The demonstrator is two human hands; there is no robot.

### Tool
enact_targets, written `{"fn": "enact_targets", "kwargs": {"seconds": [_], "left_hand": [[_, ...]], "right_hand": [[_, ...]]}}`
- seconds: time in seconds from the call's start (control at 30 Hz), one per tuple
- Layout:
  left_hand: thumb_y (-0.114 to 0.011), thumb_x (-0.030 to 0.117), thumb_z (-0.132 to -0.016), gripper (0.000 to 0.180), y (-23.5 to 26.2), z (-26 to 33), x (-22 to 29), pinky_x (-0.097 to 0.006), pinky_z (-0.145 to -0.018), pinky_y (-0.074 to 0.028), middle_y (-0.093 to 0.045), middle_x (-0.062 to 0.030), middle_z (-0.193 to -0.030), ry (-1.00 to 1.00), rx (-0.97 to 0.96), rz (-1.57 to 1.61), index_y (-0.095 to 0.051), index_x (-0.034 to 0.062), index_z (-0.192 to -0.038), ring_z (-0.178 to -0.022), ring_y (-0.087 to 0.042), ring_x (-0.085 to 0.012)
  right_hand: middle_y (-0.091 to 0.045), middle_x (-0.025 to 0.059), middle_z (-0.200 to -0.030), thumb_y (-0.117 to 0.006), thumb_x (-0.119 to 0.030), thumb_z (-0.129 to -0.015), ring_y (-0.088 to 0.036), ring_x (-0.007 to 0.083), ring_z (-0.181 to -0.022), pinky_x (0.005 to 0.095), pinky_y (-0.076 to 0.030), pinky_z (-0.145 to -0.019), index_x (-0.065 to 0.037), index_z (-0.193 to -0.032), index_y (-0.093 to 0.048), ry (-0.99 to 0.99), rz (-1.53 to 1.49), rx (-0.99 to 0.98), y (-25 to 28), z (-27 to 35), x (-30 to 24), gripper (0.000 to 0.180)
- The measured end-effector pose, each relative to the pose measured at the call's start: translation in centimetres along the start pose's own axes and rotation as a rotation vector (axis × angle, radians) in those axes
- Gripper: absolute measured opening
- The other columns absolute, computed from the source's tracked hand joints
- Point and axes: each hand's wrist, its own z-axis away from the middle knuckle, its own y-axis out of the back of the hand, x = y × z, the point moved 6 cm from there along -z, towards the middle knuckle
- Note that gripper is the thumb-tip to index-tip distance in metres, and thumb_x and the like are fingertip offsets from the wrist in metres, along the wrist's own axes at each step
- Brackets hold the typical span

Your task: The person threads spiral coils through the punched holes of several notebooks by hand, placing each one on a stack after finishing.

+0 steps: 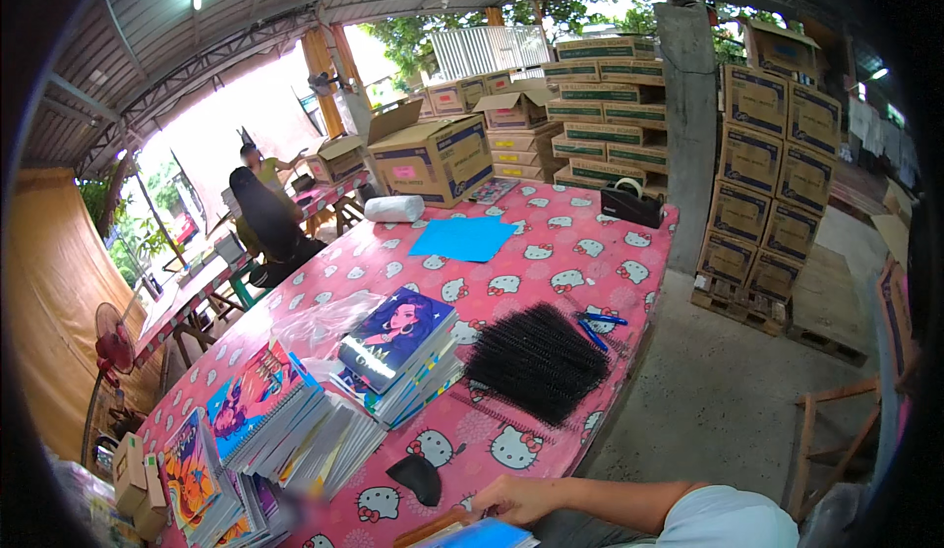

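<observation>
One hand (516,497) rests with bent fingers on a blue-covered notebook (484,533) at the table's (551,253) near edge, where it might slide off; the other hand is unseen.

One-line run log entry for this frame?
right hand: on blue-covered notebook, table edge | left hand: unseen | black binding combs: beside notebook stack

A big grey post (688,125) holds up a tin roof (246,7). Beside the post, brown boxes (767,154) are piled high. Below it, the grey floor (718,400) is bare. Far left of the post, daylight shines in past green trees (128,233).
</observation>
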Motion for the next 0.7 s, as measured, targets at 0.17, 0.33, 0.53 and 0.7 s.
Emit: {"fn": "enact_targets", "kwargs": {"seconds": [0.17,0.33,0.53,0.7], "left_hand": [[-0.063,0.008,-0.084,0.016,-1.4,0.0,0.5,-0.032,-0.075,-0.049,-0.063,-0.0118,-0.088,0.189,0.049,-0.018,-0.06,-0.0024,-0.096,-0.08,-0.059,-0.0208],[-0.066,0.006,-0.079,0.022,1.0,5.4,-6.9,-0.029,-0.078,-0.047,-0.062,-0.0064,-0.094,0.564,0.196,0.166,-0.06,0.0001,-0.099,-0.086,-0.058,-0.0165],[-0.066,0.025,-0.077,0.066,-2.2,10.4,-11.2,-0.036,-0.1,-0.033,-0.046,-0.0118,-0.124,0.718,0.201,0.453,-0.035,0.0042,-0.131,-0.116,-0.043,-0.022],[-0.053,0.048,-0.086,0.061,-1.2,6.1,-10.2,-0.035,-0.098,-0.032,-0.048,-0.01,-0.115,0.468,0.443,0.271,-0.039,0.0024,-0.123,-0.112,-0.043,-0.0218]], "right_hand": [[-0.062,0.0166,-0.087,-0.063,-0.007,-0.074,-0.062,0.0251,-0.078,0.0334,-0.048,-0.071,-0.003,-0.098,-0.06,0.031,0.071,-0.085,0.2,-0.2,1.1,0.024],[-0.06,0.0158,-0.098,-0.066,-0.011,-0.069,-0.058,0.0323,-0.091,0.0398,-0.045,-0.084,-0.002,-0.109,-0.056,-0.016,0.366,0.014,-1.2,-0.4,2.4,0.042],[-0.057,0.0087,-0.105,-0.066,-0.015,-0.08,-0.054,0.021,-0.099,0.0332,-0.041,-0.087,-0.002,-0.106,-0.054,0.009,-0.293,0.353,-4.0,-1.0,-0.3,0.032],[-0.057,0.007,-0.101,-0.066,-0.014,-0.082,-0.053,0.0125,-0.095,0.0276,-0.041,-0.083,-0.003,-0.102,-0.056,0.031,-0.305,0.439,-5.7,-2.4,0.9,0.025]]}}
